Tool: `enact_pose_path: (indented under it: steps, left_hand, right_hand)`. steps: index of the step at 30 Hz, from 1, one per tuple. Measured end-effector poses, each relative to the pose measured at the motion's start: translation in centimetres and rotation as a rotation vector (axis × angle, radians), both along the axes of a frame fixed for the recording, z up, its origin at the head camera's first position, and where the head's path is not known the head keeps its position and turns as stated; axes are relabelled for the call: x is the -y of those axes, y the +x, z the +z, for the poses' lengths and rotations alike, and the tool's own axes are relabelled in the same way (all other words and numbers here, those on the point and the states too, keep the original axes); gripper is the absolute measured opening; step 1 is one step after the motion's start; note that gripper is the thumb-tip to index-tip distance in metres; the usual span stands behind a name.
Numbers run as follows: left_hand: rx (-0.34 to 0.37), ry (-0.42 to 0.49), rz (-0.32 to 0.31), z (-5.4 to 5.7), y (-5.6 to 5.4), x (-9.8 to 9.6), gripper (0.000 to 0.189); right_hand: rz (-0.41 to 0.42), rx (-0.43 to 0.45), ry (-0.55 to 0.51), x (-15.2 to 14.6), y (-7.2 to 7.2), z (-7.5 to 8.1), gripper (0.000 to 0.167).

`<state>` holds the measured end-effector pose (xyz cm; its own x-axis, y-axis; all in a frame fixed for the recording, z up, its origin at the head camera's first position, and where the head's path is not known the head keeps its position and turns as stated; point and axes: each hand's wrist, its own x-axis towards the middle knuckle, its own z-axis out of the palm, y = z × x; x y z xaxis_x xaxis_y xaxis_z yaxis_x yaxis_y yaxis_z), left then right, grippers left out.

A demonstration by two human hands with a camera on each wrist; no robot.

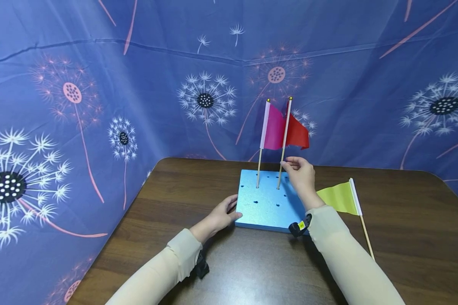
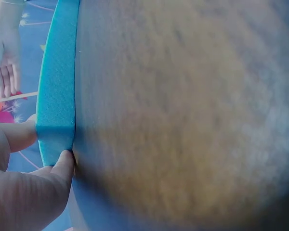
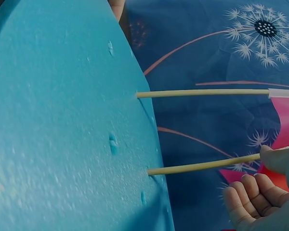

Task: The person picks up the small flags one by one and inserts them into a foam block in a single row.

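A light blue foam board [image 1: 265, 216] with small holes lies flat on the table. Thumb and fingers of my left hand [image 1: 222, 216] grip its near left corner; in the left wrist view, the hand [image 2: 31, 192] holds the board's thick edge [image 2: 57, 86]. Two flags stand upright in holes toward the far side: a magenta flag [image 1: 272, 129] on the left and a red flag [image 1: 297, 133] on the right. My right hand [image 1: 300, 176] pinches the red flag's wooden stick [image 3: 202, 166] between thumb and forefinger, below the cloth. That stick's lower end meets the board at a hole.
To the right of the board, a yellow-green flag [image 1: 339, 198] lies on the brown wooden table [image 1: 412, 212], its stick running toward the right forearm. Behind the table hangs a blue cloth [image 1: 160, 84] with dandelion prints.
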<state>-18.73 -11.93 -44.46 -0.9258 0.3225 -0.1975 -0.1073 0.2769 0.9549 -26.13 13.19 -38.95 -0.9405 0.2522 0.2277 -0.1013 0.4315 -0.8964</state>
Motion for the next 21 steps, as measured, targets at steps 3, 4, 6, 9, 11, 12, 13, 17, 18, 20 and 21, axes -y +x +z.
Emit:
enact_pose_path:
  steps: [3, 4, 6, 9, 11, 12, 13, 17, 18, 20, 21]
  left_hand:
    - [-0.005, -0.010, 0.001, 0.2, 0.1, -0.1, 0.063]
    - [-0.009, -0.012, -0.001, 0.2, 0.1, -0.1, 0.063]
    - [-0.009, -0.015, -0.003, 0.2, 0.2, -0.1, 0.064]
    - [-0.005, -0.016, -0.002, 0.2, 0.3, 0.1, 0.063]
    - [-0.001, -0.018, -0.005, 0.2, 0.3, 0.2, 0.063]
    - [-0.001, -0.020, -0.005, 0.2, 0.3, 0.2, 0.063]
    - [-0.002, -0.020, -0.006, 0.3, 0.3, 0.2, 0.063]
    - [-0.005, -0.022, -0.009, 0.3, 0.4, 0.2, 0.063]
    - [-0.013, -0.025, -0.011, 0.3, 0.4, 0.2, 0.063]
    - [-0.016, -0.028, -0.010, 0.4, 0.4, 0.1, 0.063]
    - [-0.016, -0.030, -0.010, 0.4, 0.4, 0.0, 0.063]
  right_hand:
    - [0.002, 0.002, 0.000, -0.3, 0.2, 0.2, 0.035]
    - [0.002, 0.003, 0.002, -0.4, 0.3, 0.2, 0.035]
    - [0.001, 0.010, 0.000, -0.7, 0.4, 0.3, 0.036]
    - [-0.001, 0.028, 0.001, -0.9, 0.5, 0.4, 0.036]
    - [-0.001, 0.043, -0.002, -1.1, 0.6, 0.5, 0.035]
    - [-0.003, 0.052, -0.003, -1.2, 0.7, 0.6, 0.035]
    - [-0.003, 0.061, 0.000, -1.3, 0.8, 0.7, 0.035]
    - [-0.007, 0.085, 0.018, -2.4, 1.1, 1.3, 0.033]
    - [-0.012, 0.091, 0.028, -2.8, 1.2, 1.4, 0.033]
    - [-0.025, 0.097, 0.047, -3.6, 1.4, 1.5, 0.033]
    - [-0.031, 0.100, 0.050, -4.0, 1.5, 1.5, 0.033]
